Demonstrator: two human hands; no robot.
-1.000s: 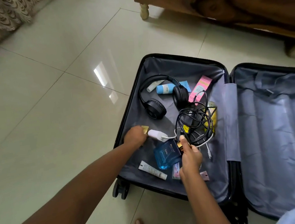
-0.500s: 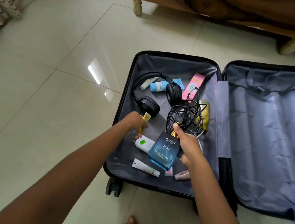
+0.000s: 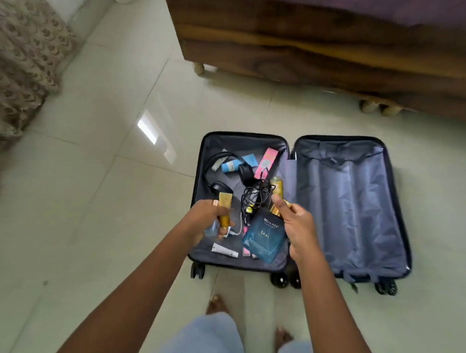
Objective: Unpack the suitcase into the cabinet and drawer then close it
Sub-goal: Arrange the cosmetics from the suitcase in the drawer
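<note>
A black suitcase (image 3: 197, 184) lies open flat on the floor. Its left half holds black headphones (image 3: 221, 187), a tangle of black cables (image 3: 255, 196), a pink box (image 3: 267, 161), a blue tube (image 3: 230, 166), a yellow can (image 3: 277, 185) and a white tube (image 3: 224, 250). Its right half (image 3: 351, 206) shows only grey lining. My left hand (image 3: 206, 220) is closed on a gold tube (image 3: 224, 205) along with small white items. Above the left half, my right hand (image 3: 295, 224) grips a blue perfume bottle (image 3: 263, 238) by its gold cap.
A wooden bed frame (image 3: 300, 51) with a purple cover stands behind the suitcase. A patterned curtain (image 3: 2, 63) hangs at the far left. Pale floor tiles (image 3: 101, 186) surround the case. My bare feet and light trousers show at the bottom.
Both hands have lifted up out of the case, the left with the gold tube, the right with the blue perfume bottle. The view has pulled back and higher, so the bed shows.
</note>
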